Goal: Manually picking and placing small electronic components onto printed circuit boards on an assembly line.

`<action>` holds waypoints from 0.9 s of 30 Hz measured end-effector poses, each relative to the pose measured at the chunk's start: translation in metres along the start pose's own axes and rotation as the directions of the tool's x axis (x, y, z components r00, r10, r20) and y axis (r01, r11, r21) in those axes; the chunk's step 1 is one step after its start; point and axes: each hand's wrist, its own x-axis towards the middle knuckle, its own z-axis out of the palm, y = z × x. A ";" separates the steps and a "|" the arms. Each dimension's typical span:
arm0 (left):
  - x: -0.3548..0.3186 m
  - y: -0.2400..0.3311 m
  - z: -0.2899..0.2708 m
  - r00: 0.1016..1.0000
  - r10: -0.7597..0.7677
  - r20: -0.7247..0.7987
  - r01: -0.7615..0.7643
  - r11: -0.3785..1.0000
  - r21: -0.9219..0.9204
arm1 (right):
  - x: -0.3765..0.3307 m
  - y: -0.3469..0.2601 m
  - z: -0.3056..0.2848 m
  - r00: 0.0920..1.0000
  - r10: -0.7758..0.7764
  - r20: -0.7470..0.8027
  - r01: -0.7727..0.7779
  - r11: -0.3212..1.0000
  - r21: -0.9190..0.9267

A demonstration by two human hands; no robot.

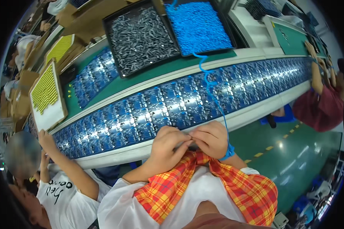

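My left hand [167,148] and my right hand [212,140] meet in front of my chest, just off the near edge of the line of blue circuit boards [179,105]. Both are closed, thumbs and fingertips pinched together and nearly touching. Whatever sits between the fingertips is too small and too covered to name. Around my right wrist goes a blue wrist strap [228,152], its coiled blue cord [209,81] running up across the boards. Red and yellow plaid cloth [172,183] lies over my chest, narrowing right under my hands.
Beyond the boards stand a black tray of dark grey parts [141,40] and a tray of blue parts [198,26]. A white box with yellow parts [46,91] is at the left. One co-worker's arm [67,164] reaches in at left; another person [321,107] works at far right.
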 end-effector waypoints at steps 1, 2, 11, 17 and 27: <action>-0.001 0.001 0.002 1.000 0.000 0.008 0.000 1.000 -0.013 | -0.001 0.000 0.000 1.000 -0.015 0.001 0.015 1.000 0.021; 0.000 0.002 0.003 1.000 0.001 0.010 0.000 1.000 -0.017 | -0.003 -0.001 -0.001 1.000 -0.006 0.004 0.006 1.000 0.013; -0.003 0.001 0.001 0.999 0.040 0.008 -0.040 0.999 0.017 | -0.008 -0.002 0.002 0.999 0.002 -0.034 -0.003 0.999 -0.042; -0.003 0.001 0.001 1.000 0.012 0.013 -0.012 1.000 -0.011 | -0.008 -0.003 0.002 0.999 0.005 -0.041 -0.007 0.999 -0.043; -0.002 -0.002 0.000 0.997 0.056 0.049 -0.056 0.998 0.009 | -0.012 -0.001 0.005 0.995 -0.008 -0.097 0.005 1.000 -0.026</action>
